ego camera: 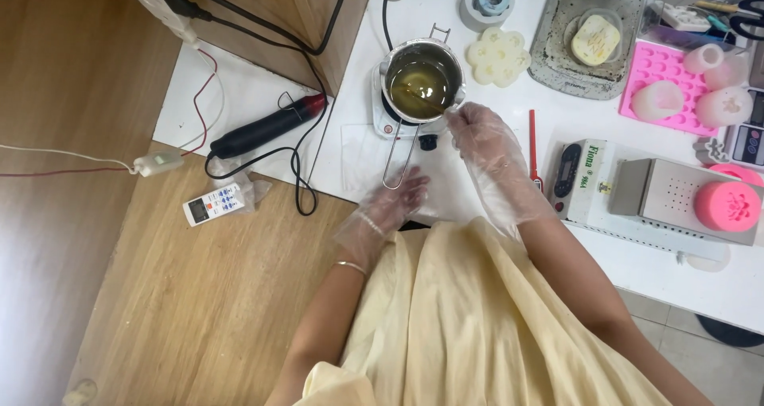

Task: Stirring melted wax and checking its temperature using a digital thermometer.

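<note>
White table [477, 239] over a wood-look floor [159, 294]; scene is viewed from above.

Nearest: a pale yellow garment [477, 318] is seen across the lap. Both hands are covered by clear disposable gloves.

Left hand [394, 203]: laid flat on the table near its front edge, fingers spread wide, nothing held. The wire handle [402, 159] of a small steel pot [422, 80] ends just beside the fingertips; contact cannot be told.

Right hand [481, 139]: fingers are pinched narrow on a thin stick [426, 99], which is dipped at a slant into amber liquid [418, 83] in the pot. The pot is set on a small white hotplate [390, 119].

Right of the hand: a red thermometer pen [532, 147] and a white and metal boxed device [637, 195] with a pink mould [728, 207] on it.

Farther back: a cream flower-shaped piece [499, 56], a grey tray [557, 64] with a yellowish block [595, 40], a pink mould tray [656, 68].

Left, on the floor: a black and red heat tool [267, 127] and a remote control [211, 204].
</note>
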